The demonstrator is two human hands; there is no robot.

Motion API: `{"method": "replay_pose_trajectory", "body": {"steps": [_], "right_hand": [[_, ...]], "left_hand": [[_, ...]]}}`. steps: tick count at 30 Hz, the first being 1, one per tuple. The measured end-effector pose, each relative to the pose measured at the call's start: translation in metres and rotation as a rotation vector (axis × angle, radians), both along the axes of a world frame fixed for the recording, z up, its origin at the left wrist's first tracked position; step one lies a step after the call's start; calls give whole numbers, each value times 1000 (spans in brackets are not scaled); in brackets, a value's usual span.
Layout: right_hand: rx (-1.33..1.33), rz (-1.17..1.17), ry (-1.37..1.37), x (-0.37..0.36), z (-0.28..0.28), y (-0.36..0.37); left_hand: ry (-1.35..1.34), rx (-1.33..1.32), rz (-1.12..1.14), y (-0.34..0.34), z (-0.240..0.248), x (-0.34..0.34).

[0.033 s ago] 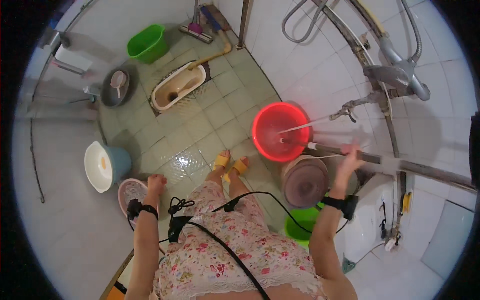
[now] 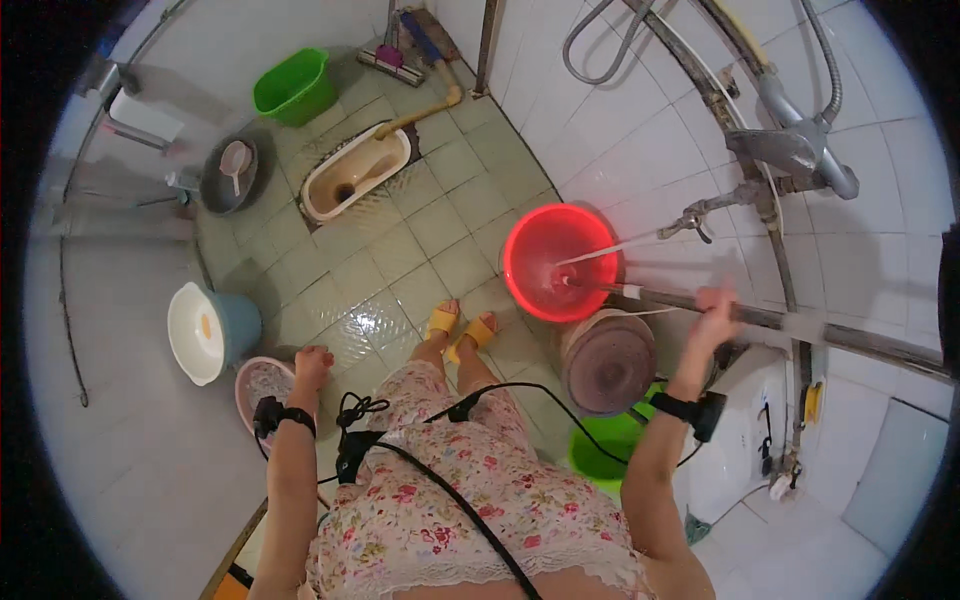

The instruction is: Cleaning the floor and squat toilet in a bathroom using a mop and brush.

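Note:
Water runs from a wall tap (image 2: 690, 225) into a red bucket (image 2: 535, 235) on the floor. A long brownish pole (image 2: 760, 317) with pale joints slants from the bucket toward the right wall, its lower end inside the bucket. My right hand (image 2: 713, 318), blurred by motion, is closed around the pole. Below it stands a lidded bucket (image 2: 610, 370) with a dull purple-brown top. My left hand (image 2: 313, 367) hangs curled beside a pink basin (image 2: 247, 385) that holds something clear; nothing shows in its fingers. Both wrists wear black straps with small devices.
A green basin (image 2: 600, 450) and a white washbasin (image 2: 740, 430) stand at right. On the left are a blue-and-white tub (image 2: 235, 325) and a dark basin with a dipper (image 2: 236, 160). Beyond lie a squat toilet (image 2: 360, 175), green tub (image 2: 295, 88) and squeegee mop (image 2: 390, 65).
My right hand has shifted slightly to the right, and a pale section of the pole has moved the same way. My left hand stays where it was; water keeps running.

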State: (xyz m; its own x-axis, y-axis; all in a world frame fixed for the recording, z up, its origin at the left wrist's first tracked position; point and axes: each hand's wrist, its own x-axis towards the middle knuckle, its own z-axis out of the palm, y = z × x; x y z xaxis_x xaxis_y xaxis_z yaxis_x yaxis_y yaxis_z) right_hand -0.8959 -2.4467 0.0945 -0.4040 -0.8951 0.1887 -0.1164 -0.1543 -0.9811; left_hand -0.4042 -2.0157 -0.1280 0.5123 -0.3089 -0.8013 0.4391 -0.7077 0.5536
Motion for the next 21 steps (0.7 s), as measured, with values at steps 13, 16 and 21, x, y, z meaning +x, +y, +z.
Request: {"method": "replay_pose_trajectory", "body": {"steps": [13, 16, 21], "right_hand": [[-368, 394, -174, 11, 246, 21], [-316, 308, -145, 7, 200, 14], [-187, 349, -174, 13, 86, -6]], "left_hand": [[68, 230, 38, -35, 30, -15], [42, 193, 35, -50, 39, -21], [0, 209, 34, -38, 37, -17]]}}
